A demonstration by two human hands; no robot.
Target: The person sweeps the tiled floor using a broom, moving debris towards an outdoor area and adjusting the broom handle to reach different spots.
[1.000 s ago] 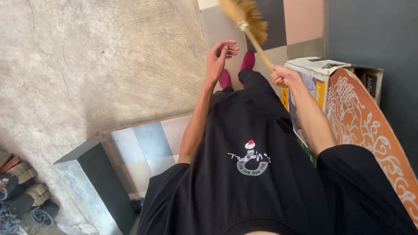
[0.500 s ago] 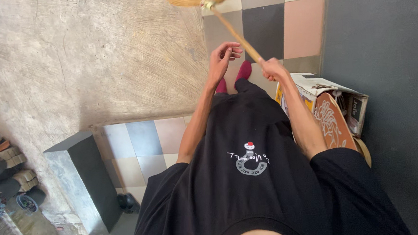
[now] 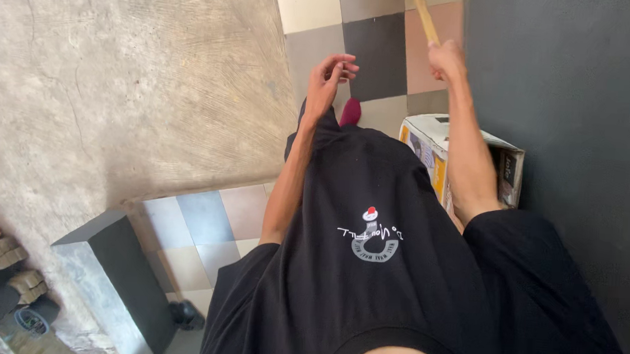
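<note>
Bare concrete slab (image 3: 119, 80) at left, checkered floor tiles (image 3: 379, 47) ahead, dark wall (image 3: 570, 104) close on right. Black shirt (image 3: 374, 273) fills lower frame, hiding legs; only one dark red sock (image 3: 350, 112) visible. Cardboard box (image 3: 432, 143) squeezed against wall, beside right forearm, contents unseen. Right hand (image 3: 447, 60) clenched around wooden broom handle (image 3: 425, 16), raised high, probably for sweeping reach; bristle end cut off by top edge. Left hand (image 3: 329, 77) loose, fingers curled, grasping nothing, hanging out front, likely for balance. Clutter at lower left too small to identify.
</note>
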